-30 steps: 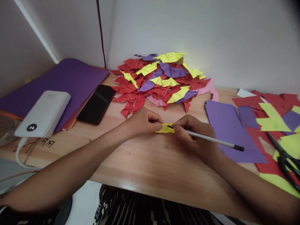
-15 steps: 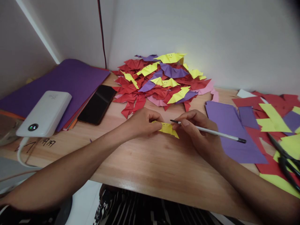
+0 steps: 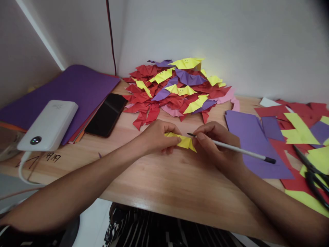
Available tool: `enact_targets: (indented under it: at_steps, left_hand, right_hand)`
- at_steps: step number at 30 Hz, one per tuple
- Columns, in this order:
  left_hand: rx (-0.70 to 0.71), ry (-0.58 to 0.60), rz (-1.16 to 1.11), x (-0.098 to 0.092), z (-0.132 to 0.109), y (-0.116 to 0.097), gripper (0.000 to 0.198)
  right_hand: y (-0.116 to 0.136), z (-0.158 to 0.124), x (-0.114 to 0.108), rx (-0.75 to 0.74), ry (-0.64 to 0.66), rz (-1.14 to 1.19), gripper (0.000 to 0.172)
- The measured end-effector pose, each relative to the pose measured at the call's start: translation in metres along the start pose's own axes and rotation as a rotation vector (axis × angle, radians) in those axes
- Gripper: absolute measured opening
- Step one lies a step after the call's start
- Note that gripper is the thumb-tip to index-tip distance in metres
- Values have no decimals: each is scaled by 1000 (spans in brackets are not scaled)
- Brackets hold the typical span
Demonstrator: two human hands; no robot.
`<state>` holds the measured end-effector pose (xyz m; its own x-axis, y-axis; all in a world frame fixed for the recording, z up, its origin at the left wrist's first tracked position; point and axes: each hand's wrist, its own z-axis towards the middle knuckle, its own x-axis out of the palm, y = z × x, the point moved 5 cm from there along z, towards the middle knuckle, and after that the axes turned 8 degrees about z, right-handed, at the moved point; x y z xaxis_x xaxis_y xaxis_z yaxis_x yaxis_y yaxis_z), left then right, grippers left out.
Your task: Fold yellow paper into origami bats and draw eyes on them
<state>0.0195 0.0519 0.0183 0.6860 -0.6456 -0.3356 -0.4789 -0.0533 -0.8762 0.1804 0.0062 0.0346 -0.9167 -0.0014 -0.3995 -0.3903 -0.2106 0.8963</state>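
Between the thumb and fingers of my left hand [image 3: 163, 137] is a small yellow folded paper bat [image 3: 185, 142], held just above the table. My right hand [image 3: 219, 144] grips a pen [image 3: 239, 147] with a pale barrel and black end cap. Its dark tip points left, a little above the bat's right wing and apart from the paper. Behind my hands rises a heap of folded paper bats [image 3: 177, 92] in red, yellow, purple and pink, several with small drawn faces.
Purple paper sheets [image 3: 253, 144] lie right of my hand, beside red and yellow paper scraps [image 3: 300, 128] and black-handled scissors [image 3: 315, 178]. On the left are a dark phone [image 3: 106, 115], a white power bank [image 3: 48, 125] with a cable, and a stack of purple sheets [image 3: 84, 82].
The pen tip has drawn slightly back from the yellow bat, and the pen's rear end has dipped to the right. My left fingers have shifted a little, showing more of the bat.
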Motion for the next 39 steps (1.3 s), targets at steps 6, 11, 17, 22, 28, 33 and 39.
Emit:
enact_targets:
  at_steps: [6, 11, 17, 22, 28, 33, 39]
  left_hand:
    - [-18, -20, -28, 2, 1, 0, 6]
    - [-9, -13, -57, 4, 1, 3, 6]
    - [-32, -13, -59, 3, 0, -1, 5]
    - [-33, -11, -60, 3, 0, 0, 5]
    - [-28, -10, -59, 3, 0, 1, 5]
    - [-37, -18, -44, 2, 0, -1, 5]
    - [-29, -12, -35, 3, 0, 1, 6]
  right_hand:
    - [8, -2, 5, -93, 4, -157, 7]
    - [9, -1, 7, -86, 11, -182, 6]
    - [10, -1, 8, -84, 10, -193, 8]
    - [10, 0, 8, -99, 10, -196, 8]
    - [8, 0, 7, -104, -2, -218, 8]
    - [9, 0, 7, -111, 14, -224, 9]
    - [9, 0, 7, -97, 4, -225, 9]
